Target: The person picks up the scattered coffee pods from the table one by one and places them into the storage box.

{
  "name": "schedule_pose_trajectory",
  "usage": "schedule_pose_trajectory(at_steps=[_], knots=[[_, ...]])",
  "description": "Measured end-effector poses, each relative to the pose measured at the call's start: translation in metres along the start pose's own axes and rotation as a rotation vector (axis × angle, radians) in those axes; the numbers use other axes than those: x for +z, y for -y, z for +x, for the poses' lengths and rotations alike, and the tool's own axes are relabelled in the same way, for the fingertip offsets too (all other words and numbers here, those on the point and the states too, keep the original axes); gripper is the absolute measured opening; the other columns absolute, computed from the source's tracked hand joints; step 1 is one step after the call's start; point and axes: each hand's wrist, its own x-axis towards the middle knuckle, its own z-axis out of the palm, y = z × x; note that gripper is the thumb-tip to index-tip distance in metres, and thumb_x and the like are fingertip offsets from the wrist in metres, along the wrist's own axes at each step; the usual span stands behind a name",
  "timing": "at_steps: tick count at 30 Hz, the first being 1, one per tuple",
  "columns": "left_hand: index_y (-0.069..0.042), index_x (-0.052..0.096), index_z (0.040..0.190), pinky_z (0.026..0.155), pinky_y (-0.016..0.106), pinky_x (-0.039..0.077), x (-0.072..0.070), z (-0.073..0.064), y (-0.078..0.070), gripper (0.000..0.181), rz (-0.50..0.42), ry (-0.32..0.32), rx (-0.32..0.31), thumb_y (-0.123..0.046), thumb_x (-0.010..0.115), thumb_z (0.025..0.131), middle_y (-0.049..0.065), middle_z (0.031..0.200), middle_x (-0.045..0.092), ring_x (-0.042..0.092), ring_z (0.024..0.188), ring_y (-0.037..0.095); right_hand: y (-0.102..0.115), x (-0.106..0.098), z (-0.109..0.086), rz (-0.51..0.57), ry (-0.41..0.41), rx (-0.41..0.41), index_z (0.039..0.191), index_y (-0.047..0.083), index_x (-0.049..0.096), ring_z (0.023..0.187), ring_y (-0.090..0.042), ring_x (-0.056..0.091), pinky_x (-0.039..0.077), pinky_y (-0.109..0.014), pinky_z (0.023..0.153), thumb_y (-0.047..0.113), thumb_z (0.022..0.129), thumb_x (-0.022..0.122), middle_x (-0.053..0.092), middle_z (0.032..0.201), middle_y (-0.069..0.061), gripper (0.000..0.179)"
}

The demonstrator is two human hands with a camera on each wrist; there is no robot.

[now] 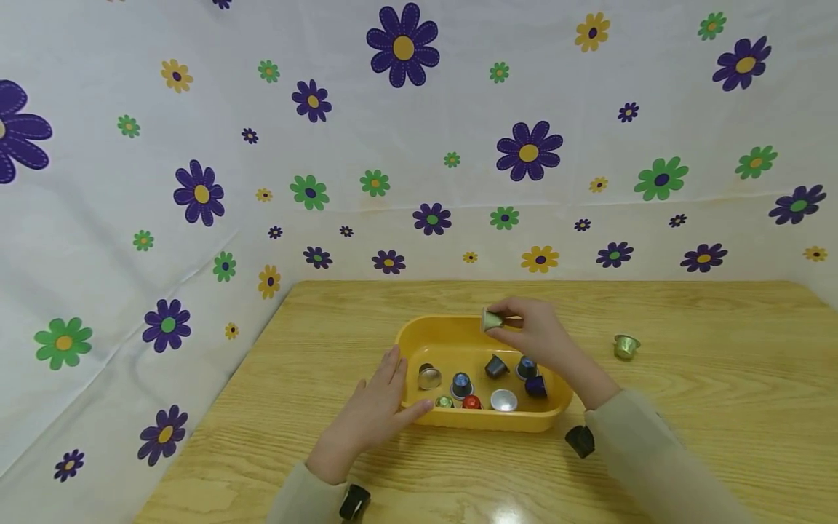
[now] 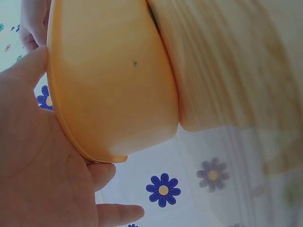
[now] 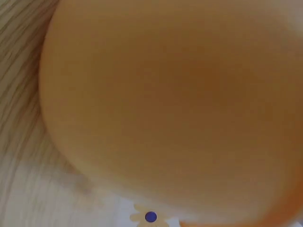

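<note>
A yellow plastic tub stands on the table with several coffee capsules inside, among them a blue one, a red one and a dark grey one. My left hand rests on the tub's left rim with fingers stretched out; in the left wrist view that hand lies along the rim. Over the tub's far edge, my right hand pinches a pale green coffee capsule between thumb and fingers. Only the blurred tub wall fills the right wrist view.
One light green capsule sits on the wooden table, right of the tub. A white cloth with printed flowers hangs behind and to the left. Small black objects show beside both sleeves.
</note>
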Motion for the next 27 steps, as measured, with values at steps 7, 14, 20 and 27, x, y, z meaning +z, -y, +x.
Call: schedule_pose_trajectory(at_steps=[7,14,20,27], knots=[[0.005,0.021,0.137,0.095,0.058,0.02,-0.001,0.0,-0.001,0.086,-0.002,0.012,-0.01,-0.061,0.035,0.085,0.016,0.146,0.003,0.004,0.132,0.026,0.011,0.018,0.01,-0.02,0.012,-0.038,0.103,-0.003,0.061,0.091,-0.024,0.059,0.047,-0.031,0.078,0.007,0.079,0.067,0.062,0.099,-0.012,0.027],[0.006,0.021,0.137,0.095,0.059,0.02,-0.001,0.0,-0.002,0.085,-0.009,0.014,-0.003,-0.06,0.036,0.085,0.017,0.146,0.003,0.005,0.132,0.027,0.017,0.03,0.019,-0.034,0.042,-0.049,0.103,-0.002,0.061,0.092,-0.022,0.059,0.047,-0.031,0.079,0.008,0.08,0.066,0.062,0.099,-0.011,0.026],[0.006,0.021,0.137,0.094,0.059,0.022,0.0,0.001,0.0,0.084,0.0,0.005,0.003,-0.059,0.037,0.086,0.017,0.146,0.004,0.005,0.132,0.027,0.018,0.036,0.022,-0.061,0.04,-0.059,0.102,-0.001,0.061,0.09,-0.02,0.06,0.046,-0.031,0.079,0.008,0.079,0.067,0.062,0.097,-0.009,0.025],[0.005,0.021,0.137,0.094,0.059,0.022,0.0,0.0,0.0,0.085,0.014,0.006,0.003,-0.061,0.036,0.085,0.017,0.146,0.004,0.005,0.132,0.027,0.018,0.038,0.023,-0.097,0.048,-0.028,0.104,-0.001,0.061,0.094,-0.025,0.058,0.046,-0.033,0.081,0.009,0.079,0.067,0.061,0.102,-0.012,0.028]])
